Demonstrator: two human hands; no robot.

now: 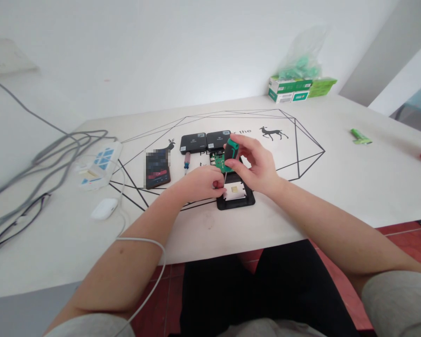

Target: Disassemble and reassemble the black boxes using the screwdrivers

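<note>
In my right hand (257, 164) is a screwdriver (232, 150) with a green and black handle, gripped from above and held nearly upright. Its thin shaft points down beside the fingertips of my left hand (205, 181). Those left fingers are curled together at the near left edge of an opened black device; whatever they pinch is hidden. A green circuit board (219, 161) lies in the device's far part, partly covered by my right hand. Closer to me is a black cover (235, 204) with a whitish plate (234, 189) bearing a small gold square.
Two closed black boxes (193, 142) sit behind the board. A second screwdriver (187, 160), a phone (157, 167), a white earbud case (104, 208), a power strip (101, 164) and glasses (19, 223) lie leftward. Small boxes (289, 90) stand far right. A white cable crosses my left forearm.
</note>
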